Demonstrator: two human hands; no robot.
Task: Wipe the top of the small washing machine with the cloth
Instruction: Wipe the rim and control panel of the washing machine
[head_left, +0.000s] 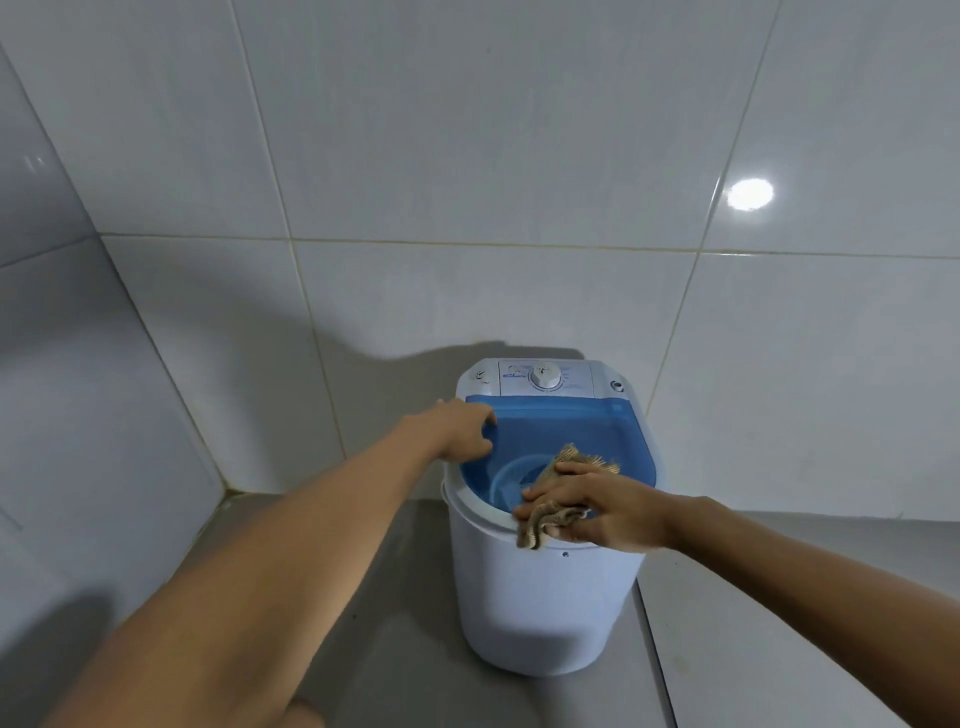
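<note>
A small white washing machine (540, 597) stands on the floor, with a see-through blue lid (587, 431) on top and a white control panel with a dial (544, 375) at the back. My right hand (597, 512) presses a crumpled tan cloth (550, 519) onto the front part of the lid; the cloth hangs a little over the front rim. My left hand (457, 431) rests on the left rim of the machine, its fingers curled over the lid's left edge.
White tiled walls (467, 182) rise behind and to the left of the machine, meeting in a corner at the left. The grey floor (395, 623) spreads around the machine. A lighter panel (779, 649) lies at the right.
</note>
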